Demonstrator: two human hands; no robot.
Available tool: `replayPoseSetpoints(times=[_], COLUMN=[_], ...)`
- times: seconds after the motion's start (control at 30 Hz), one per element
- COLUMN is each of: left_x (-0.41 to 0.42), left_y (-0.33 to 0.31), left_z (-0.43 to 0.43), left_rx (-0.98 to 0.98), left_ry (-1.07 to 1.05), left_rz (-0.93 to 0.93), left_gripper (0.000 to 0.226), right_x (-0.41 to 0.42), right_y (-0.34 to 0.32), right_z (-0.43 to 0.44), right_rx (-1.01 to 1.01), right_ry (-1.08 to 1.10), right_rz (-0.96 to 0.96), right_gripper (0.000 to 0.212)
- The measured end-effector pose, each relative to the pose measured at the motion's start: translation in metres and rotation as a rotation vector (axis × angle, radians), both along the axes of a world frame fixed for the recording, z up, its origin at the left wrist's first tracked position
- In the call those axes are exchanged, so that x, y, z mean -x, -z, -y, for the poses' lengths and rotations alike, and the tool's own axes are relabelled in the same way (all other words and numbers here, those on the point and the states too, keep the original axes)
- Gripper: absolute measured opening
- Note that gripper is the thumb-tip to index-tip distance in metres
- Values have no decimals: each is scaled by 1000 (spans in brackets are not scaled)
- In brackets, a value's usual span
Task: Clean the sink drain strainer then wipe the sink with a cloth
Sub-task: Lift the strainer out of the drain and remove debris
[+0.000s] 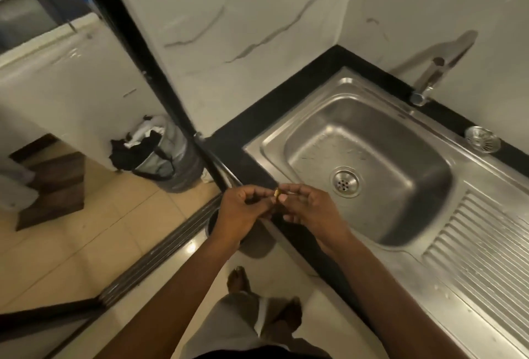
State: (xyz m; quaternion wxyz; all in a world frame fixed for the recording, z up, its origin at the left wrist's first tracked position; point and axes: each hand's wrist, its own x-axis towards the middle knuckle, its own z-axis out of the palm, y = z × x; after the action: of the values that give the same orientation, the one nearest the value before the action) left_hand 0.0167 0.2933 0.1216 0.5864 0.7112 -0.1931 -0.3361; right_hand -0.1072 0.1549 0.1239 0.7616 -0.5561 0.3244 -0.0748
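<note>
A steel sink is set into a black counter; its drain sits open in the basin floor. The round metal strainer lies on the counter rim at the far right, behind the ribbed drainboard. My left hand and my right hand meet over the sink's near-left corner. Between their fingertips they pinch a small yellowish scrap of debris. No cloth is in view.
The tap stands at the back of the sink against the marble wall. A small round bin sits on the floor under my hands. A laundry basket with clothes stands beyond the black door frame. My bare feet are below.
</note>
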Motion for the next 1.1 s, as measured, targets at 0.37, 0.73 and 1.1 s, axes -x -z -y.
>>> replayPoseSetpoints(times=[0.37,0.73,1.1], left_x=[-68,-132,-152], left_y=[45,92,87], left_z=[-111,-169,-167], left_rx=[-202,-358,-372], left_ry=[-154,-293,-207], left_rz=[-99,-153,-157], left_gripper=[22,16,16], right_x=[-90,-169,-183], right_y=[72,148,144], right_z=[-97,-128,-137], right_rx=[-44,186,258], right_ry=[-44,14,-76], right_rz=[-244,-580,-647], right_gripper=[18,27,30])
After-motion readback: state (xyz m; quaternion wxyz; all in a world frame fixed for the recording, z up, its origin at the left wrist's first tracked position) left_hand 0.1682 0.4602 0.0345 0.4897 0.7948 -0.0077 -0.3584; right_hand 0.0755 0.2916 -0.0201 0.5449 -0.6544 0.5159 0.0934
